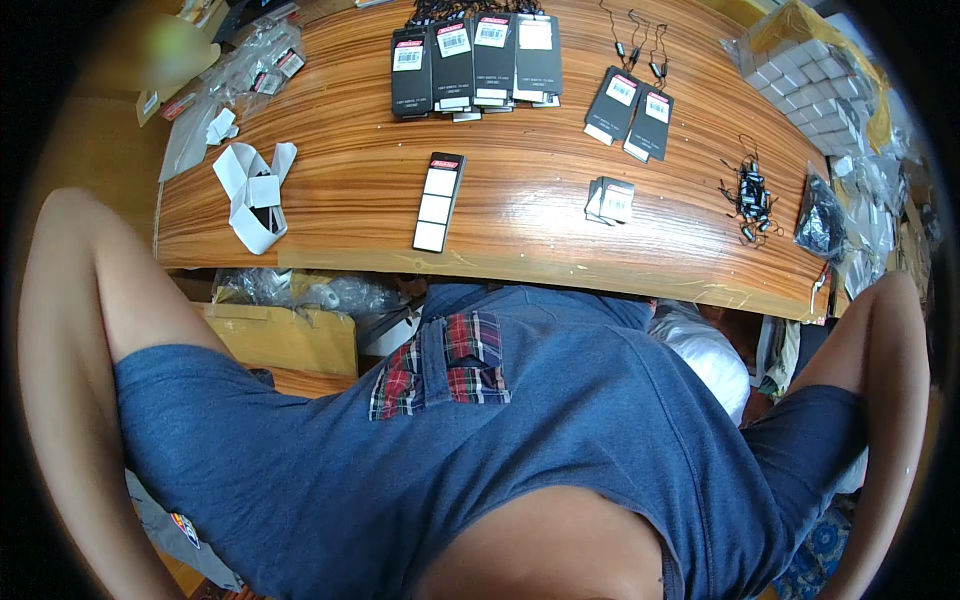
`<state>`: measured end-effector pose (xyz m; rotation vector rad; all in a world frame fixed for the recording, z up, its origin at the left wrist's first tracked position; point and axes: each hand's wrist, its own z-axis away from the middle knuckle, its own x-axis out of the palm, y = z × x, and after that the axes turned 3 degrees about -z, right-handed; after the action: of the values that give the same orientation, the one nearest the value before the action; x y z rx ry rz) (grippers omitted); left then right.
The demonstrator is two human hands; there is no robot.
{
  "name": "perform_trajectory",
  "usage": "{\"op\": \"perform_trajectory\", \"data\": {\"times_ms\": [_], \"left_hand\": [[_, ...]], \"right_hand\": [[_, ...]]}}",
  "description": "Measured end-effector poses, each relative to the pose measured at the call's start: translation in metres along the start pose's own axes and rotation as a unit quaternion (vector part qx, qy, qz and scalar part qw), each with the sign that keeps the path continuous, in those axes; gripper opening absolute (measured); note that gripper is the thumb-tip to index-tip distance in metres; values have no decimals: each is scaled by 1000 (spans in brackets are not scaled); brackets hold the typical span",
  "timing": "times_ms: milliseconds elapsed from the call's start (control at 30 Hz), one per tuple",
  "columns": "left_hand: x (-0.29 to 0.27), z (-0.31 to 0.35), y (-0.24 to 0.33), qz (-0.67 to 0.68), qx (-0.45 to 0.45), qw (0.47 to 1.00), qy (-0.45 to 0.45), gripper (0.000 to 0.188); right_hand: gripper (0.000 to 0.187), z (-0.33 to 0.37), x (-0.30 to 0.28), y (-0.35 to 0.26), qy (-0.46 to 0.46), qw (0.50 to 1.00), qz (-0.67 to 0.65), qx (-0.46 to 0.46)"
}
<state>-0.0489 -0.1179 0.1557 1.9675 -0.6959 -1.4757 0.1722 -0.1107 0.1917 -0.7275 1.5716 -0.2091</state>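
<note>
Neither of my hands is in view. My left arm (75, 400) is bent at the far left and my right arm (893, 370) at the far right, both forearms leaving by the lower edge. Nearest me on the wood-grain table lie a black tag strip with white labels (434, 200), a small pile of tags (612, 201) and a curled white label strip (246, 200). A tangle of black hang-tag strings (751, 192) lies at the right. Farther back are rows of dark hang tags (475, 65) and two strung hang tags (630, 110).
Clear plastic bags (265, 65) lie at the back left. A plastic-wrapped pack of small white boxes (815, 85) stands at the back right, with a black packet (820, 220) near the right edge. Under the table is a cardboard box (285, 338).
</note>
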Motion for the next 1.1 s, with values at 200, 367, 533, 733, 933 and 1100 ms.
{"op": "perform_trajectory", "data": {"times_ms": [200, 367, 533, 733, 933, 1100], "left_hand": [[-1, 11, -1, 39, -8, 999, 21, 34], [-7, 37, -3, 87, -46, 991, 94, 36], [-30, 106, -9, 169, -84, 944, 270, 37], [17, 255, -67, -184, -554, 609, 537, 51], [96, 324, -147, -298, -692, 369, 544, 80], [84, 338, -166, -59, -589, 415, 691, 56]], "right_hand": [[33, -8, -2, -1, 30, 998, -45, -44], [33, 8, -15, 14, 66, 981, -148, -108], [35, 41, -12, 48, 103, 945, -293, -102], [37, 52, 53, 138, 71, 900, -416, 109], [25, -68, 98, 212, 53, 919, -335, 203], [31, -205, 168, 297, 166, 872, -416, 199]]}}
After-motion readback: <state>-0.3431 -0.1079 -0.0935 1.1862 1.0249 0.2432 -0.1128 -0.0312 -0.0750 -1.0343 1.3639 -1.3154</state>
